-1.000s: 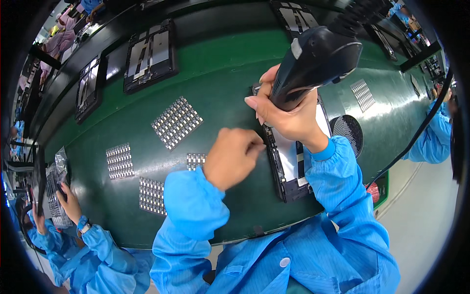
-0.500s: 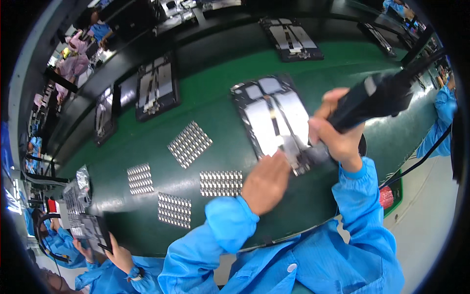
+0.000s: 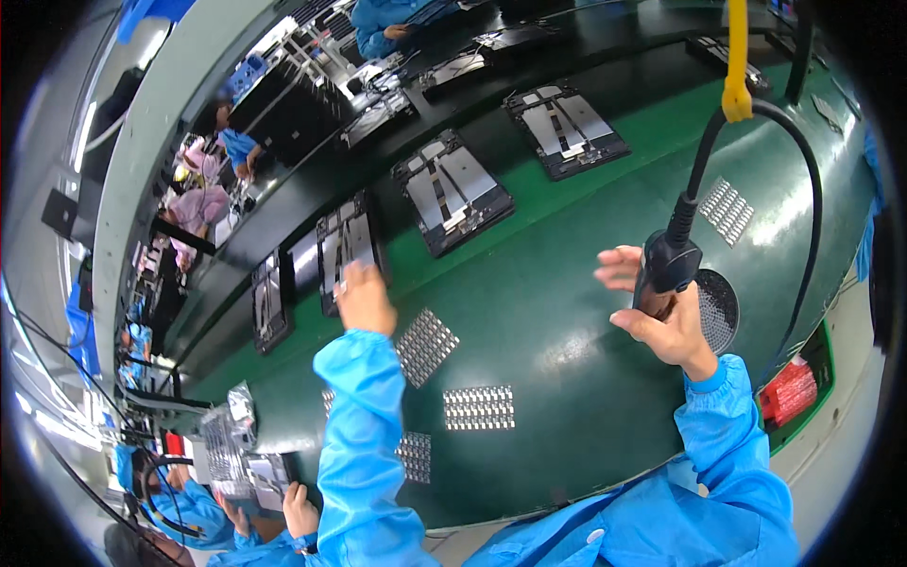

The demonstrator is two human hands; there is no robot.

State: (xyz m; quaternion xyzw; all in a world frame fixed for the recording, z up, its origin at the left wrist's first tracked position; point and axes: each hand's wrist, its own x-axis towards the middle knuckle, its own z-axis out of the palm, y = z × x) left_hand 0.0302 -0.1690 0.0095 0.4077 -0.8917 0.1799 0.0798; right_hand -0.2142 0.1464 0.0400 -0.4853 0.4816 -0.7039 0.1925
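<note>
My left hand (image 3: 364,298) reaches far forward to the left, its fingers curled over the near edge of a black tray (image 3: 351,241) with silver panels on the dark conveyor. My right hand (image 3: 666,326) is raised over the green bench (image 3: 567,312). It grips a black electric screwdriver (image 3: 669,263), which points down. The screwdriver's thick black cable (image 3: 803,189) loops up to a yellow hanger (image 3: 736,66). A round black dish (image 3: 718,307) sits just right of that hand.
More black trays (image 3: 453,189) (image 3: 567,115) (image 3: 269,302) ride the conveyor. Silver gridded part sheets (image 3: 425,345) (image 3: 479,406) (image 3: 726,210) lie on the bench, and a red box (image 3: 789,392) sits at its right edge. A co-worker's hands (image 3: 298,510) work at lower left.
The tray that lay in front of me is gone from the green bench. My left hand has stretched out left to the conveyor. My right hand has lifted the screwdriver clear.
</note>
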